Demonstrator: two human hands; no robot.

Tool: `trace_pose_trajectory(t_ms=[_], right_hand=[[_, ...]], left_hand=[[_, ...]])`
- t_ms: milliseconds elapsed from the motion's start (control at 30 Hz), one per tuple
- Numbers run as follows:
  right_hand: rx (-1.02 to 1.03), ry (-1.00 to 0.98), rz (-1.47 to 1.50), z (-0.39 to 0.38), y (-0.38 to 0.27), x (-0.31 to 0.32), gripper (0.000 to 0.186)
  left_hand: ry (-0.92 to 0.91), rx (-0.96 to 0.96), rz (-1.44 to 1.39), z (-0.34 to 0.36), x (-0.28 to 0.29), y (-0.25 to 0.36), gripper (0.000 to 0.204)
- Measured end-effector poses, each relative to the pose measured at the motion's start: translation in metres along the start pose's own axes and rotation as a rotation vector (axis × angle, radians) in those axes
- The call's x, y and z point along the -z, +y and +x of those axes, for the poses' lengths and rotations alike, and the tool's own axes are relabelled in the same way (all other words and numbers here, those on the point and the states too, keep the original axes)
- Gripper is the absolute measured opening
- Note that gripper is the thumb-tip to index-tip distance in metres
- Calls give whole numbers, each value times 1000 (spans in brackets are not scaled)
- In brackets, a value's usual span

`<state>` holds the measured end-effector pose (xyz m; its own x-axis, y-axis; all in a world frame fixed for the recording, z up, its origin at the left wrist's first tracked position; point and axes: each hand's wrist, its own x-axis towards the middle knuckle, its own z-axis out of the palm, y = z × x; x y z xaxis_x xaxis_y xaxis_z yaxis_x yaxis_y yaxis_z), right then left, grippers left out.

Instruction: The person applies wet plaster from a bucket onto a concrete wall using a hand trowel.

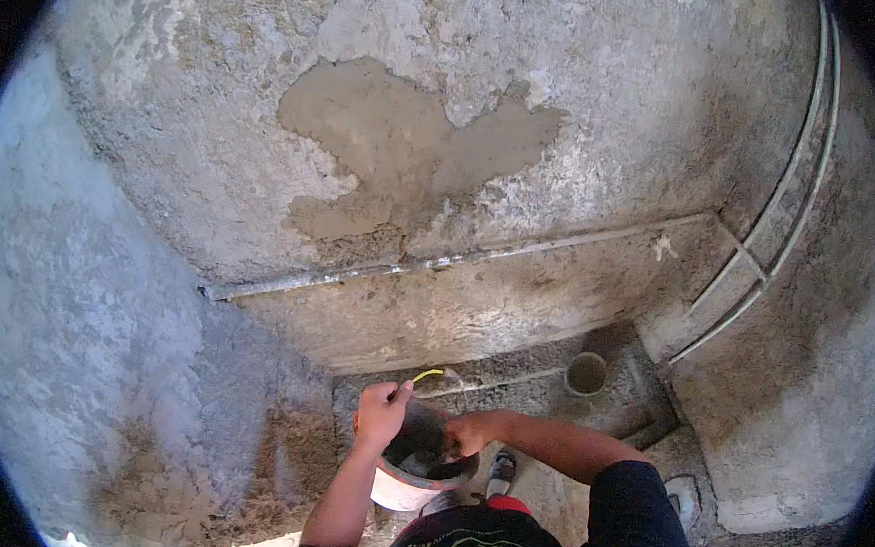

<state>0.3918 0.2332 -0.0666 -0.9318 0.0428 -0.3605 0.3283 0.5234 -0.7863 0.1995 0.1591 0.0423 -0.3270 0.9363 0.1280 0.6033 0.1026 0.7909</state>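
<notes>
A round bucket (399,492) with a pale outer wall and a reddish rim stands close in front of my body. At its left rim, my left hand (380,416) is closed, and a thin, curved yellow piece (430,373) sticks out past the thumb. The rest of what this hand grips is hidden. From the right, my right hand (467,434) reaches into the bucket's mouth with its fingers curled. A pale bit shows below those fingers, too small to name. The bucket's inside looks dark, and its contents are hard to make out.
Ahead rises a rough wall with a smooth, darker mortar patch (396,131). A pipe (519,246) crosses it lower down, with a tap-like fitting (664,248) beneath. Two curved pipes (815,166) run along the right. A small round container (586,374) stands on the floor.
</notes>
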Motion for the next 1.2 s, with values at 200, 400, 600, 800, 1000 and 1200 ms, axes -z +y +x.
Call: trace_pose_trajectory(t_ms=[200,400,600,800,1000,1200], right_hand=[[255,-134,0,16,13,-8,33],[31,-94,205,-12,-38,16,37],[59,112,49,-53,-46,33,56],[-86,381,-286,-103,-86,49,48],[-447,553,-495,-117,-117,51,46],[-211,932,-864,-130,-91,32,50]], left_hand=[[-71,-1,14,-2,19,17,44],[-125,127,-69,-10,46,-14,41],[-150,84,-331,-23,72,-29,42],[-21,137,-537,-31,98,14,42],[95,147,-548,-14,105,21,40],[-2,156,-697,-1,101,27,41]])
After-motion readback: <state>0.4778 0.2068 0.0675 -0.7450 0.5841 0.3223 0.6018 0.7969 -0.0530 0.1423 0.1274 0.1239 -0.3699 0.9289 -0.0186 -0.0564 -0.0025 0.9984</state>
